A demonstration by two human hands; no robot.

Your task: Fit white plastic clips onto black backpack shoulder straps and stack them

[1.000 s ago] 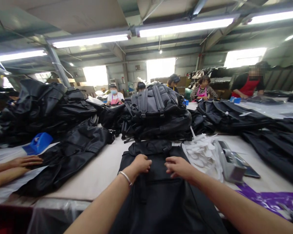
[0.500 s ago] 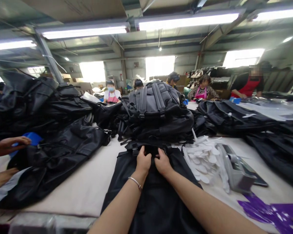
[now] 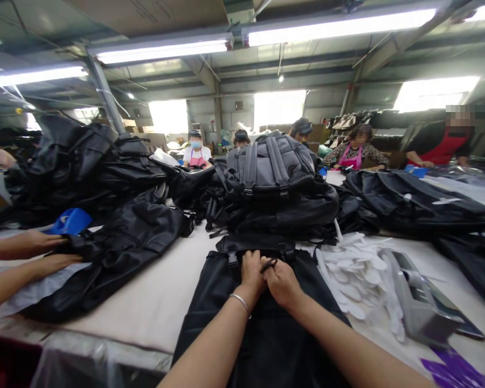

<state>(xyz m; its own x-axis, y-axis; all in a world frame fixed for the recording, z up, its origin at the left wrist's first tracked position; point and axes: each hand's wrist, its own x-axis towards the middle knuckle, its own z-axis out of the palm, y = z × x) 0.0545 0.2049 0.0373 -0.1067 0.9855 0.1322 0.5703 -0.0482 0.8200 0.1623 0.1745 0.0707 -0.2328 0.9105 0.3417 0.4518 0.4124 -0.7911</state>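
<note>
A black backpack (image 3: 262,345) lies flat on the table in front of me, its top end pointing away. My left hand (image 3: 252,274) bears a silver bangle at the wrist and is closed at the bag's top edge. Right beside it, my right hand (image 3: 282,281) pinches a short black strap (image 3: 269,264), with the fingertips of both hands meeting around it. What the left fingers grip is mostly hidden. Behind the bag's top rises a stack of black backpacks (image 3: 272,178).
White flat strips (image 3: 353,275) and a grey tape dispenser (image 3: 426,302) lie to the right, near purple plastic (image 3: 464,369). At left, a co-worker's hands (image 3: 59,264) handle another black bag (image 3: 125,253) by a blue dispenser (image 3: 70,221). Several people work across the table.
My hands have come together from apart, and the right now shows a black strap in its fingers. The co-worker's hands at left have moved further onto their bag. The view has shifted left.
</note>
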